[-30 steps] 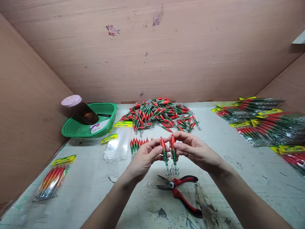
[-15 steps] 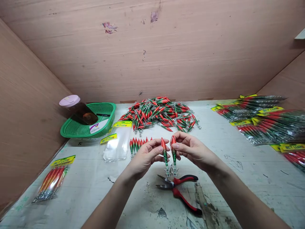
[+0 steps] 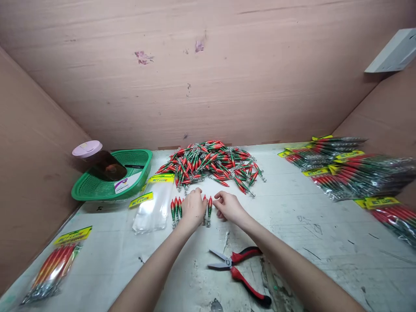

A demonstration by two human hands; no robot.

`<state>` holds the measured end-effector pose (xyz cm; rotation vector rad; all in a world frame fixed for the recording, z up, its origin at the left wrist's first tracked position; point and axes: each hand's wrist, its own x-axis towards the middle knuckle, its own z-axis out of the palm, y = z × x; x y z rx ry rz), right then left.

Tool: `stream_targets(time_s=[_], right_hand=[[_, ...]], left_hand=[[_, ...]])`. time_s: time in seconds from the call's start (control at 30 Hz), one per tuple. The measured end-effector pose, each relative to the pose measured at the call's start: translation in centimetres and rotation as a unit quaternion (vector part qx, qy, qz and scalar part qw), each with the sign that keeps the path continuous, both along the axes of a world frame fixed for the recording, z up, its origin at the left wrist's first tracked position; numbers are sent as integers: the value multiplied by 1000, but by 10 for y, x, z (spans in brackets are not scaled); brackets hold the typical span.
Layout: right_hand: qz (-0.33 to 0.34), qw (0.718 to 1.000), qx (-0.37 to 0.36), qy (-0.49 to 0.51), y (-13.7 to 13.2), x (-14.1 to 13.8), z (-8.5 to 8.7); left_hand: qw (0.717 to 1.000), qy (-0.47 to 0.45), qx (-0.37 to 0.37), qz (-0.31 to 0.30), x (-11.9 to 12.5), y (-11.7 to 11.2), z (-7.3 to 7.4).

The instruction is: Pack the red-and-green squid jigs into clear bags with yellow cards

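A short row of red-and-green fishing lures lies side by side on the worn white table. My left hand rests palm down on the right part of this row, fingers curled over a lure. My right hand is just to its right, fingers bent, with the fingertips on the head of the outermost lure, which lies flat on the table. A big heap of the same lures sits behind both hands.
Red-handled pliers lie open near the front. Empty clear bags with yellow headers lie left of the row, beside a green basket holding a jar. Packed lure bags are stacked at right and front left. Wooden walls enclose the table.
Both hands came down and forward from holding two lures upright above the pliers to the row on the table. The two lures now lie at the row's right end. The view has shifted.
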<state>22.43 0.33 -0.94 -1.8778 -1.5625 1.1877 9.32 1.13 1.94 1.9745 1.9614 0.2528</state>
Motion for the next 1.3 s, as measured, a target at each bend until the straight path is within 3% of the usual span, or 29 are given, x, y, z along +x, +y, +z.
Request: stream_targets(time_s=[0.1, 0.23, 0.33, 0.47, 0.57, 0.73, 0.87, 1.07, 1.17, 1.3], right_hand=[[-25, 991, 77, -111, 3, 36, 12], [-77, 955, 142, -250, 15, 69, 21], [-63, 935, 181, -297, 22, 67, 20], [-59, 927, 228, -293, 26, 58, 18], [-79, 934, 256, -236, 27, 66, 21], [-102, 956, 272, -37, 18, 95, 37], [-45, 964, 198, 173, -1, 99, 59], [16, 930, 83, 358, -27, 78, 85], [24, 913, 60, 403, -32, 72, 90], [29, 900, 46, 432, -36, 69, 89]], left_hand=[[997, 12, 47, -65, 11, 4, 0], [982, 20, 81, -167, 41, 24, -5], [974, 29, 99, -202, 59, 44, -12], [964, -13, 110, -242, 60, 60, -20], [960, -94, 104, -244, 51, 62, -19], [935, -306, 63, -170, 33, 46, -3], [863, -482, -60, -140, 24, 17, 15], [742, -628, -206, -111, 20, -14, 36], [703, -663, -237, -100, 19, -20, 42], [674, -687, -256, -88, 17, -22, 46]])
